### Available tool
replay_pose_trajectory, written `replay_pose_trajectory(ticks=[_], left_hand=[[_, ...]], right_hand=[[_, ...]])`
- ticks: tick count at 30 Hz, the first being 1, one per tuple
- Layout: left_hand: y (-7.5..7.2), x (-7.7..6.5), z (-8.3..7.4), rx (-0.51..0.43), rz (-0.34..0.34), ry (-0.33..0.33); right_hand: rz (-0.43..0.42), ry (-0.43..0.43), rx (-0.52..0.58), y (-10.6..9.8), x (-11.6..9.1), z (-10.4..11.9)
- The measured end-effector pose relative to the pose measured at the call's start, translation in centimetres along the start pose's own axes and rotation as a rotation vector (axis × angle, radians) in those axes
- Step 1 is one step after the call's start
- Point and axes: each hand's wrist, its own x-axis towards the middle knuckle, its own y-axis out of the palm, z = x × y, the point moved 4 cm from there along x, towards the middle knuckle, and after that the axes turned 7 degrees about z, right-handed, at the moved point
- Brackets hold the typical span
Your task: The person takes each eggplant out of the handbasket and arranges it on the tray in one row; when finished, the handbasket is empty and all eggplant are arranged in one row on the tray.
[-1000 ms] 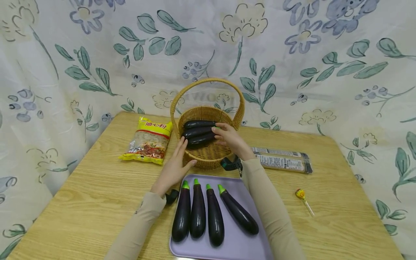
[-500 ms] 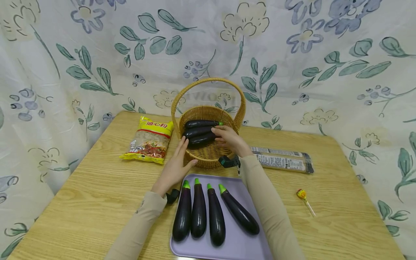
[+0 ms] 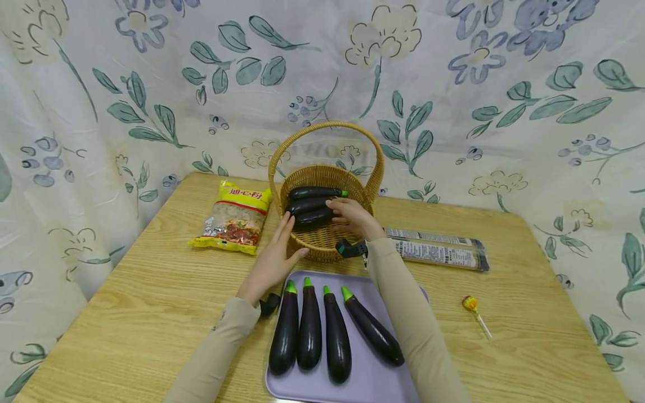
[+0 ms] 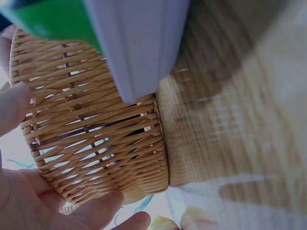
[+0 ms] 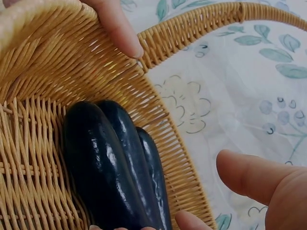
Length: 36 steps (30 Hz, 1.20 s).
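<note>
In the head view, three dark purple eggplants [image 3: 308, 217] lie side by side in a wicker basket [image 3: 327, 252] with a tall arched handle. My right hand [image 3: 355, 217] reaches over the basket's right side, fingers at the eggplants' stem ends. The right wrist view shows its thumb [image 5: 249, 177] held apart from the eggplants [image 5: 108, 163], fingertips low beside them. My left hand [image 3: 272, 266] rests along the basket's left front side, fingers extended and thumb spread. Woven wall [image 4: 96, 124] fills much of the left wrist view, between thumb and fingers.
Several more eggplants [image 3: 309, 330] lie on a lilac tray [image 3: 373, 386] in front of the basket. Left of it is a yellow pasta bag [image 3: 234, 218]. On the right are a long clear labelled packet [image 3: 443, 252] and a lollipop [image 3: 471, 305]. A floral curtain [image 3: 322, 73] hangs behind.
My right hand has shifted slightly left and toward me, close to the eggplants' ends. The left hand stays at the basket, and the eggplants lie nearly as before.
</note>
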Motion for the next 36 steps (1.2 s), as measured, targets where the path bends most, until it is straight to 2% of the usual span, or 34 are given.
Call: replay_pose_trajectory(ticks=[13, 20, 30, 36], left_hand=[[0.0, 0.0, 0.0, -0.003, 0.000, -0.007], [0.0, 0.0, -0.1, 0.013, -0.004, 0.000], [0.3, 0.1, 0.1, 0.009, 0.002, 0.006], [0.1, 0.1, 0.3, 0.011, -0.001, 0.004]], right_hand=[[-0.001, 0.038, 0.046, 0.5, 0.1, -0.4], [-0.022, 0.085, 0.006, 0.6, 0.8, -0.4], [-0.139, 0.156, 0.094, 0.9, 2.2, -0.4], [-0.170, 0.169, 0.071, 1.4, 2.7, -0.1]])
